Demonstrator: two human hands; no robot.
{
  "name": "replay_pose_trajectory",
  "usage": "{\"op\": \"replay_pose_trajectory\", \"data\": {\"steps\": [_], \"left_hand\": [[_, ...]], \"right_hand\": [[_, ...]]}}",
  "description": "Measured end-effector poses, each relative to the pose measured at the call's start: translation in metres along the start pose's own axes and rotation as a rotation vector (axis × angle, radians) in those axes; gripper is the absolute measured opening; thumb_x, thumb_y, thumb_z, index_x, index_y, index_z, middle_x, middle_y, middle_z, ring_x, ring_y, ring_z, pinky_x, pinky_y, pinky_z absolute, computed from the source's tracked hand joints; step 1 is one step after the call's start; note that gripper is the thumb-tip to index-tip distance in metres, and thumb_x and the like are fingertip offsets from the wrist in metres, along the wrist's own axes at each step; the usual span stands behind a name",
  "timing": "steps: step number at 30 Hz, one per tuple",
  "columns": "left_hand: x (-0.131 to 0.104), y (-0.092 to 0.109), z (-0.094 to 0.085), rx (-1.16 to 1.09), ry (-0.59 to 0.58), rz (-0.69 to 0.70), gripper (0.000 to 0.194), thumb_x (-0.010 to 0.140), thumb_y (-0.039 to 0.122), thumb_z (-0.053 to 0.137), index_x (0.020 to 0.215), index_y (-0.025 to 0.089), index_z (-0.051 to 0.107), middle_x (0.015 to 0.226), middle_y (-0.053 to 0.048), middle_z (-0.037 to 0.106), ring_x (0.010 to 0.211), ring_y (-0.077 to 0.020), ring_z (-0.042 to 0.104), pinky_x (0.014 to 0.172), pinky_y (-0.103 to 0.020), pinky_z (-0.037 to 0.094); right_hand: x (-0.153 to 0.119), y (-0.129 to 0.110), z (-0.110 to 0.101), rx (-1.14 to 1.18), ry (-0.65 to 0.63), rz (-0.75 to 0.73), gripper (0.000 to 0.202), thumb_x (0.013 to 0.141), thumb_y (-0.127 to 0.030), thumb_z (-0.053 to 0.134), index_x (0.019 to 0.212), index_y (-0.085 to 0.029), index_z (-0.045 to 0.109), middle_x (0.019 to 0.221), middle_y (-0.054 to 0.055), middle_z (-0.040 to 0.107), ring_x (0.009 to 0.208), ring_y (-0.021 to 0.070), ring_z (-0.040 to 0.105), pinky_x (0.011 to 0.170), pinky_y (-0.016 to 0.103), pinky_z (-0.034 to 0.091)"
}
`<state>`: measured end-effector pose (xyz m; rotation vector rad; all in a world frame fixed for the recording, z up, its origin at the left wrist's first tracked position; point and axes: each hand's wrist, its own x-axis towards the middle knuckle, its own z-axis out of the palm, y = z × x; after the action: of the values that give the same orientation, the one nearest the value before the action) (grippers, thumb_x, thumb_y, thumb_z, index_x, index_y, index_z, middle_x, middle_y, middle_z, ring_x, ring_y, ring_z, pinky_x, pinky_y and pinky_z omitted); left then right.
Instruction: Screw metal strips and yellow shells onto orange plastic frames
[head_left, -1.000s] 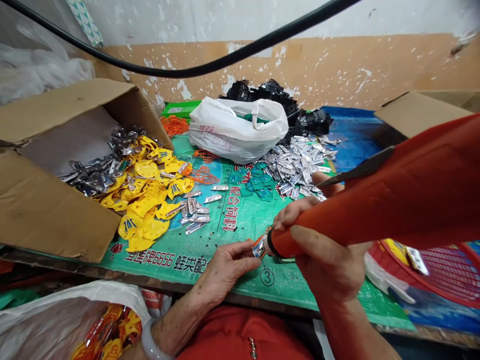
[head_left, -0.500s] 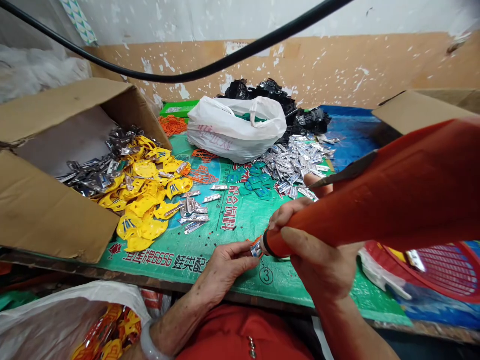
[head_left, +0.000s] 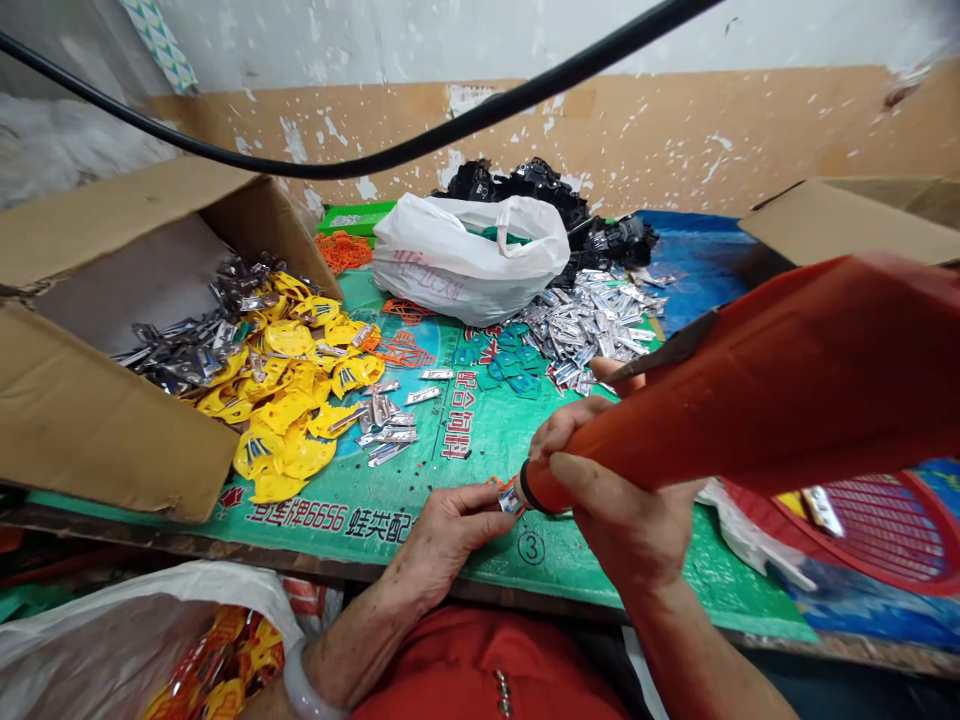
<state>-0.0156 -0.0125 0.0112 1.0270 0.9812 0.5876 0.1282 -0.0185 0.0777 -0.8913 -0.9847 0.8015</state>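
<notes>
My right hand (head_left: 630, 510) is wrapped around a long red handheld tool (head_left: 675, 420) with a black ring near its narrow end and a grey lever-like strip (head_left: 667, 350) along its upper side. The tool slants down to the left; I cannot make out its exact kind. Its pale tip meets a small silver-and-orange piece (head_left: 510, 498), pinched between the thumb and fingers of my left hand (head_left: 442, 530). The fingers and the tool partly cover that piece. Both hands are low over the green printed sheet (head_left: 480, 575), near the table's front edge.
Left, a cardboard box (head_left: 112, 420) spills yellow plastic pieces (head_left: 292, 390) and silver strips. Behind sit a white plastic bag (head_left: 465, 260), black parts (head_left: 532, 190) and a silver heap (head_left: 592, 320). A red basket (head_left: 885, 540) stands right; a black cable (head_left: 420, 150) hangs overhead.
The tool and my right hand have shifted slightly left. My left hand keeps its pinch on the small piece, almost in the same spot.
</notes>
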Motion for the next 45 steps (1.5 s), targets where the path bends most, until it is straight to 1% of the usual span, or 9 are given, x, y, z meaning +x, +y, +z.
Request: {"op": "replay_pose_trajectory", "data": {"steps": [7,12,17,19,26,31,35,39,45], "left_hand": [[0.000,0.000,0.000,-0.034,0.007,0.008,0.027,0.071,0.025,0.069,0.096,0.019,0.077,0.077,0.000,0.067,0.073,-0.0158,0.048,0.071,-0.028,0.034],[0.001,-0.006,-0.001,-0.080,0.038,-0.006,0.014,0.068,0.024,0.072,0.078,0.017,0.079,0.073,0.000,0.067,0.071,-0.0159,0.050,0.071,-0.028,0.036],[0.004,-0.010,-0.004,-0.213,-0.005,-0.059,0.029,0.066,0.024,0.075,0.093,0.016,0.077,0.074,-0.003,0.068,0.071,-0.0168,0.054,0.074,-0.031,0.038],[0.004,-0.009,-0.004,-0.251,-0.009,-0.063,0.029,0.065,0.023,0.076,0.092,0.015,0.077,0.076,-0.004,0.069,0.071,-0.0158,0.054,0.074,-0.029,0.039],[0.004,-0.001,-0.007,-0.392,0.075,-0.123,0.023,0.059,0.022,0.082,0.077,0.011,0.075,0.067,-0.003,0.064,0.057,-0.0081,0.048,0.051,-0.020,0.033],[0.007,0.000,-0.015,-0.705,0.148,-0.225,0.015,0.061,0.011,0.078,0.072,0.012,0.068,0.072,-0.003,0.066,0.061,-0.0098,0.054,0.049,-0.018,0.038],[0.008,0.002,-0.023,-0.874,0.141,-0.323,0.004,0.071,0.009,0.069,0.073,0.011,0.066,0.068,-0.003,0.064,0.055,-0.0079,0.050,0.047,-0.017,0.038],[0.009,0.004,-0.026,-0.912,0.153,-0.302,0.006,0.073,0.012,0.066,0.068,0.010,0.064,0.060,-0.001,0.058,0.051,-0.0053,0.048,0.046,-0.015,0.037],[0.004,0.003,-0.022,-0.862,0.203,-0.165,0.011,0.067,0.011,0.074,0.068,0.012,0.063,0.063,0.000,0.060,0.054,-0.0064,0.050,0.049,-0.018,0.040]], "right_hand": [[-0.005,0.004,0.003,-0.029,-0.018,0.007,0.013,0.063,-0.015,0.066,0.067,-0.021,0.056,0.062,-0.003,0.058,0.056,0.0145,0.055,0.060,0.035,0.050],[-0.008,0.010,0.002,-0.038,-0.039,0.017,0.014,0.064,-0.011,0.068,0.066,-0.020,0.057,0.063,-0.003,0.059,0.058,0.0138,0.056,0.059,0.033,0.049],[-0.008,0.016,-0.001,-0.004,-0.069,0.009,0.011,0.065,-0.016,0.068,0.067,-0.021,0.059,0.066,-0.002,0.059,0.061,0.0149,0.057,0.063,0.036,0.052],[-0.007,0.017,-0.002,-0.006,-0.069,0.001,0.010,0.065,-0.019,0.069,0.069,-0.021,0.060,0.065,-0.001,0.059,0.064,0.0165,0.058,0.065,0.038,0.053],[0.001,0.003,0.000,-0.001,-0.119,0.006,0.011,0.062,-0.022,0.071,0.067,-0.023,0.062,0.064,-0.002,0.059,0.061,0.0171,0.058,0.063,0.038,0.054],[0.017,-0.011,0.001,0.048,-0.016,-0.022,0.010,0.060,-0.018,0.071,0.060,-0.021,0.062,0.059,-0.001,0.059,0.053,0.0153,0.056,0.049,0.031,0.049],[0.034,-0.008,-0.008,-0.008,0.081,-0.067,0.011,0.061,-0.019,0.074,0.058,-0.021,0.063,0.050,-0.003,0.056,0.051,0.0162,0.057,0.047,0.031,0.047],[0.046,0.002,-0.022,-0.179,0.134,-0.064,0.014,0.059,-0.026,0.079,0.059,-0.021,0.065,0.050,-0.003,0.058,0.046,0.0136,0.053,0.044,0.029,0.045],[0.053,0.008,-0.032,-0.347,0.241,-0.026,0.017,0.053,-0.026,0.081,0.060,-0.020,0.067,0.054,-0.003,0.062,0.047,0.0132,0.054,0.047,0.029,0.046]]}}
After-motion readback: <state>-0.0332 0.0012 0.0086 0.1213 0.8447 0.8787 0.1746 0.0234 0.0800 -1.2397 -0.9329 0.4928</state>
